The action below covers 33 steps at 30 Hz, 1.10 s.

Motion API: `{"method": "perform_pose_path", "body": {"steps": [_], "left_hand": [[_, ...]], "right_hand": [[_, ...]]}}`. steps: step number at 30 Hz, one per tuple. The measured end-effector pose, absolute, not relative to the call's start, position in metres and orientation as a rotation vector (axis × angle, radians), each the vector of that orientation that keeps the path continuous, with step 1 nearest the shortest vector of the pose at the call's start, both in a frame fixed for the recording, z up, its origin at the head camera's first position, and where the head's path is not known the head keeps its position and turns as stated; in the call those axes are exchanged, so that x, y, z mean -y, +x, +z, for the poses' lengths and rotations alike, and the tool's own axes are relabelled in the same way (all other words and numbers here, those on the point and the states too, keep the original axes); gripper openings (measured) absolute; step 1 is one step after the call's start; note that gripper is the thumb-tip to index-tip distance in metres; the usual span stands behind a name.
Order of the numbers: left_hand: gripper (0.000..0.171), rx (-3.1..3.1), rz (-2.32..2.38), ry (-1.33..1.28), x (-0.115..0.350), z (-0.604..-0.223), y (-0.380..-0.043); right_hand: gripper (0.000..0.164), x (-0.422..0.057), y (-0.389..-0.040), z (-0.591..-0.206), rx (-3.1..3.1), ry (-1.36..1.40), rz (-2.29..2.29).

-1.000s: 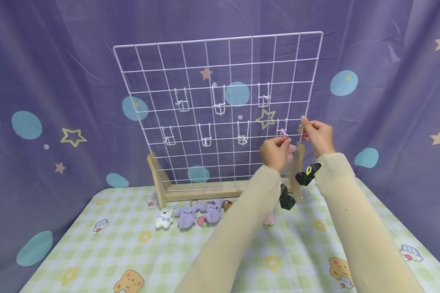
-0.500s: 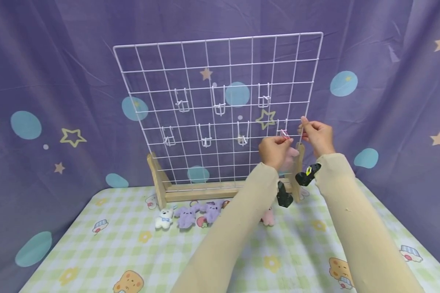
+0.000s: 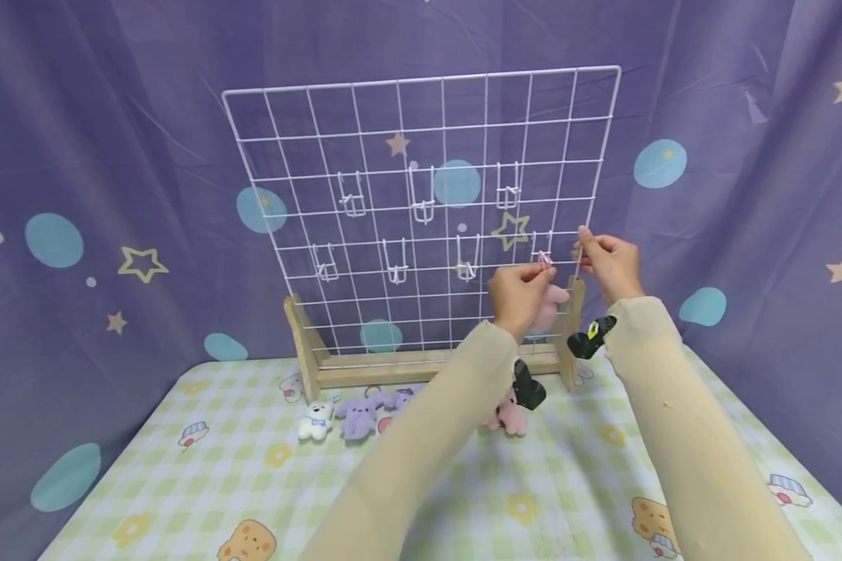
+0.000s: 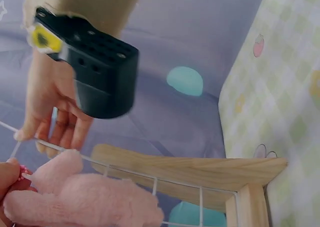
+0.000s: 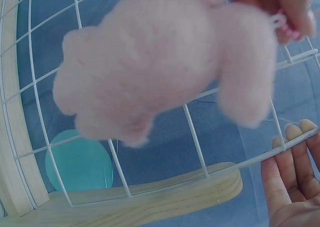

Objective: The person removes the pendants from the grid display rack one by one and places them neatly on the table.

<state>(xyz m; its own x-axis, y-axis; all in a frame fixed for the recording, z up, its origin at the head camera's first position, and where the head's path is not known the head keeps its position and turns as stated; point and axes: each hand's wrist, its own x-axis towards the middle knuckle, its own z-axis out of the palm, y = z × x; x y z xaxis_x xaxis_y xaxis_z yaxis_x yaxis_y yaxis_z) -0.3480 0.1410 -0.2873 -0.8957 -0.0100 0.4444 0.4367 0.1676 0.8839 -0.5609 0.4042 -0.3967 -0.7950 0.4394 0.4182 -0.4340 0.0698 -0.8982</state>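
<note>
My left hand [image 3: 515,298] pinches the pink beaded loop [image 4: 23,173] of a pink plush keychain [image 3: 549,310] between thumb and fingers. The loop is up at a white wire hook [image 3: 539,243] low on the right of the grid; whether it sits over the hook's prong I cannot tell. The plush hangs below the fingers, large and slightly blurred in the right wrist view. My right hand [image 3: 612,266] grips the right edge of the white wire grid panel [image 3: 421,82], thumb in front and fingers behind.
Several other white hooks [image 3: 353,204] hang on the grid in two rows. Wooden feet [image 3: 300,343] hold the panel up. On the checked tablecloth [image 3: 252,467] lie a white bear plush [image 3: 316,421], purple plushes [image 3: 357,419] and another pink plush [image 3: 512,417]. My left sleeve hides part of that row.
My left hand and forearm have shifted slightly left, uncovering more of the hanging pink plush and the pink one on the table. The right hand keeps its hold on the panel edge.
</note>
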Motion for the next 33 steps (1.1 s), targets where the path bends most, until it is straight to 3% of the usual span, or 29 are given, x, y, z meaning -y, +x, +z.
{"method": "perform_pose_path", "body": {"steps": [33], "left_hand": [[0.012,2.083,-1.705,-0.623,-0.105,-0.279,-0.329]], "right_hand": [[0.051,-0.399,-0.549,-0.389,1.715,0.021,1.816]]}}
